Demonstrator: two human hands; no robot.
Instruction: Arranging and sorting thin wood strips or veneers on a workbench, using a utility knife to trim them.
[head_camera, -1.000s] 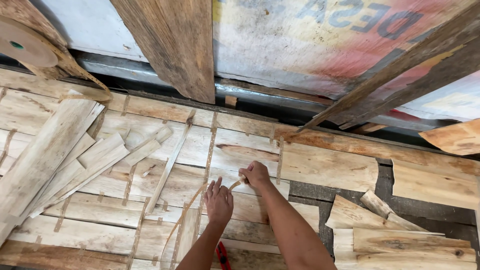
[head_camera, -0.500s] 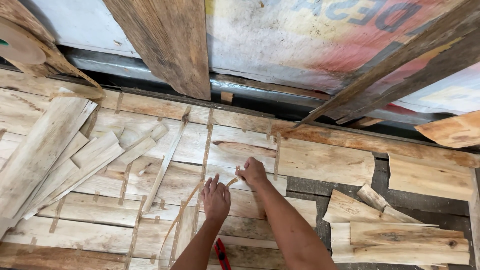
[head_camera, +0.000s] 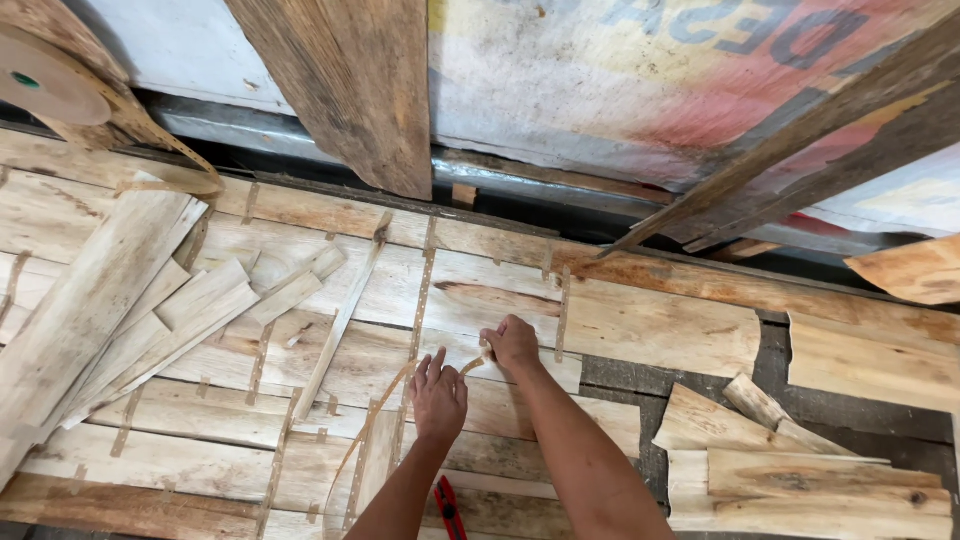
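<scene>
Left hand (head_camera: 438, 398): lies flat, palm down, on the veneer sheet (head_camera: 330, 350), fingers spread and straight, gripping nothing; it presses on a thin paper tape strip (head_camera: 375, 420) that runs under it.
Right hand (head_camera: 512, 343): just beyond the left, fingers curled and pinched on the upper end of the same tape strip, near the middle of the tabletop.
Tape strip: one loose brown strip, curving from the right hand down past the left wrist toward the near edge of the tabletop.
Veneer sheet: pale wood pieces joined edge to edge, covering most of the tabletop (head_camera: 620, 375); several narrow tape lines cross the seams.
Loose offcuts (head_camera: 130, 320): a fanned pile of roughly six at the left edge; another stack (head_camera: 800, 470) of about five at the near right corner.
Tape roll (head_camera: 45, 85): one, at the far left corner, its tail hanging down.
Plank (head_camera: 350, 80): one weathered board leaning at the far edge.
Red-handled tool (head_camera: 447, 505): one, between the forearms at the near edge.
</scene>
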